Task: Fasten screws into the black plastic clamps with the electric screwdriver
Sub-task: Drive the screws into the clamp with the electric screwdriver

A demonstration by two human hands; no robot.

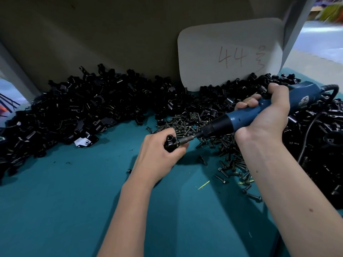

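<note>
Hundreds of black plastic clamps lie in a heap (78,108) along the far side of the teal tabletop (55,201), well left of the electric screwdriver (248,115), the landmark for what follows. Just left of the screwdriver's bit, the left hand (157,154) grips one black clamp (170,143); its fingers (182,148) are curled round the clamp from below, and the clamp's round top shows above them. The metal bit (185,140) touches the clamp's right side, slanting down from the blue body. Under and behind the bit, a pile of dark screws (191,123) spreads over the tabletop, with loose ones trailing toward the near side below the screwdriver. The right hand (267,115) wraps the screwdriver's blue body, fingers curled tightly over its top and thumb beneath. Behind the screwdriver stands a pale card (230,52) marked "44", leaning on a grey-brown wall. Right of the screwdriver, its black cable (308,130) runs over more clamps (324,145) heaped there.
</note>
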